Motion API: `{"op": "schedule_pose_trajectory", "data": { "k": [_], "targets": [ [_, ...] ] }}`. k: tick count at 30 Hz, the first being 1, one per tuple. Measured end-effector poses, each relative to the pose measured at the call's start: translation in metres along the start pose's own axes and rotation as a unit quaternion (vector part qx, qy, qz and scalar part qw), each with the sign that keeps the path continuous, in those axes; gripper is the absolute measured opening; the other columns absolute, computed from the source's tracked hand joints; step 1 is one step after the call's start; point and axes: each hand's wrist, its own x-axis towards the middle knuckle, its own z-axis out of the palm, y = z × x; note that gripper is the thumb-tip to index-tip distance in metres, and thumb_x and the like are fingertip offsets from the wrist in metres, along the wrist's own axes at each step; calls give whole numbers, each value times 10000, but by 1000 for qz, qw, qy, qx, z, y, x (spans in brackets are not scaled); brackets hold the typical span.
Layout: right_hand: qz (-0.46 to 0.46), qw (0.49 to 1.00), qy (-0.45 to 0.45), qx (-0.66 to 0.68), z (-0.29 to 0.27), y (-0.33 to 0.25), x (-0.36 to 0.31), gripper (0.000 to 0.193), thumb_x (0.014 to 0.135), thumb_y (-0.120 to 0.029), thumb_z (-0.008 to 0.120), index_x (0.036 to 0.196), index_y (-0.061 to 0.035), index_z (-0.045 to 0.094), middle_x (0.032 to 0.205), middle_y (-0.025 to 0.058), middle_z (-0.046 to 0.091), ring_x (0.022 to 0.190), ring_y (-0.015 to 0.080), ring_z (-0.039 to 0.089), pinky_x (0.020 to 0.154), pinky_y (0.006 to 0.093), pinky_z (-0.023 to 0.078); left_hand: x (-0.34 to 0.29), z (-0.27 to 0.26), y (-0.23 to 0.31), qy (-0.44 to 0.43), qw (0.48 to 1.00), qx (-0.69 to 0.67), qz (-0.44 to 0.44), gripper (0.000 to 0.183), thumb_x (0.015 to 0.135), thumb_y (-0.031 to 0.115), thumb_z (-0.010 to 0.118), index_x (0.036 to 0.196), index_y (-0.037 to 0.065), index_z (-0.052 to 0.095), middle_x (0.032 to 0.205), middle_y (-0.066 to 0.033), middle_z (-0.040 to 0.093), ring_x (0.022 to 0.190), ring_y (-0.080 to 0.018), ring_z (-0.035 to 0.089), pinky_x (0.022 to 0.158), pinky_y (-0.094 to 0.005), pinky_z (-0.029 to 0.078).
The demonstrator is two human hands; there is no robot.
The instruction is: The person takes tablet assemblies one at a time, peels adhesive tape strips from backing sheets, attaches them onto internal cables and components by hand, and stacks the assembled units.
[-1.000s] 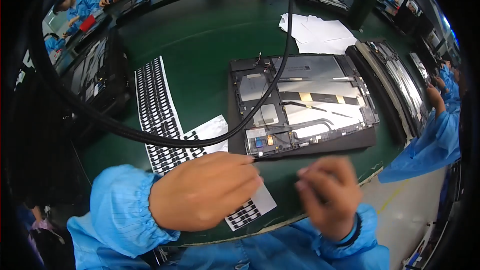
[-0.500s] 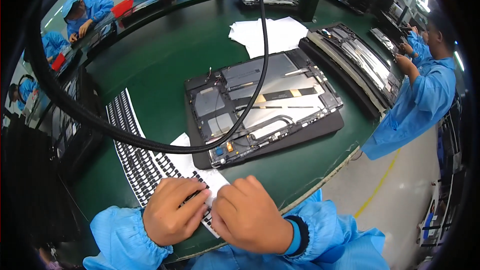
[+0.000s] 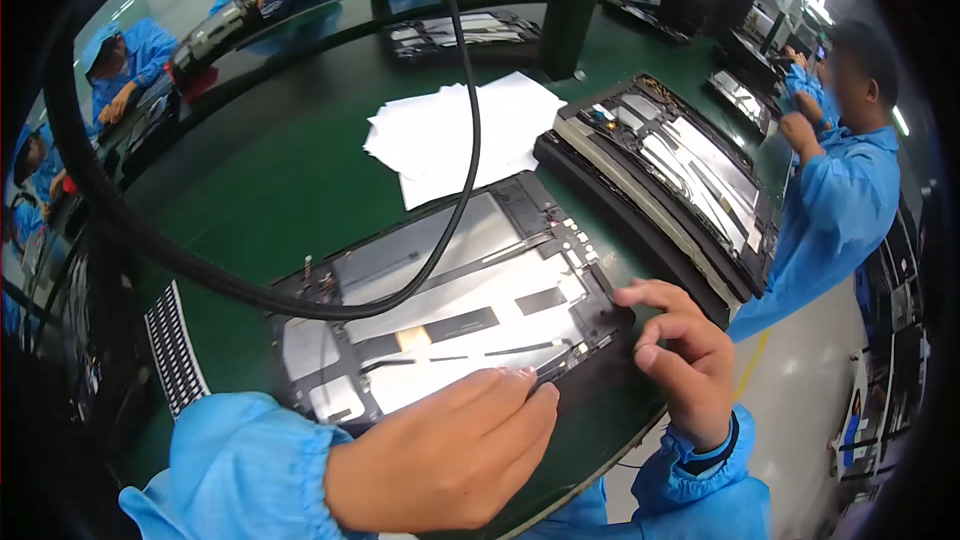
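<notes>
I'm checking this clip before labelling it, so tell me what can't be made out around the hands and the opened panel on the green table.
- Head view: the near-left corner of the opened panel is hidden under the left hand.
- Whether the right hand pinches anything at the panel's right corner: its fingers cover it.
- The strip sheet runs behind the left sleeve.
- The small connectors on the panel are too small to identify.

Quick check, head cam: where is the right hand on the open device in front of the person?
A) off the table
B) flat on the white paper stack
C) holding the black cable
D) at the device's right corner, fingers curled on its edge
D: the right hand curls its fingers over the right corner of the open device; the white paper stack and black cable lie apart from it.
</notes>
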Motion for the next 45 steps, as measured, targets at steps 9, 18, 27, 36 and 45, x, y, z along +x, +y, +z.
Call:
{"op": "schedule_pose_trajectory", "data": {
  "k": [9,18,27,36,45],
  "targets": [
    [1,994,-96,-46,13,7,19,62,677,-45,624,735,-62,615,1191,141,508,1192,346,336,986,415,228,5,15,-12,27,999,26,4,309,647,68,554,912,-88,577,980,-188,562,878,-301,575,733,-347,495],
    [14,993,-88,-82,17,6,17,63,671,-44,629,729,-47,607,1183,155,508,1183,355,337,982,421,227,1,18,-10,63,998,22,0,327,624,60,544,897,-117,569,978,-203,559,901,-315,562,775,-363,483],
    [6,991,-85,-99,16,6,16,63,668,-43,636,726,-40,609,1159,149,525,1176,347,353,969,414,258,8,25,-12,53,998,-23,1,327,722,68,506,993,-114,530,1036,-219,539,953,-339,544,802,-372,466],
    [10,995,-81,-56,13,4,16,67,670,-34,632,735,-40,617,1145,144,535,1182,337,353,974,411,248,3,21,-10,116,990,-60,-54,272,675,7,576,923,-104,561,945,-209,560,879,-346,579,733,-386,487],
    [10,993,-91,-70,15,3,16,66,671,-45,632,733,-37,613,1144,148,534,1177,340,355,975,408,244,1,21,-8,134,988,-45,-63,275,647,-22,597,906,-108,566,928,-213,562,856,-335,580,727,-374,492]
  ]
}}
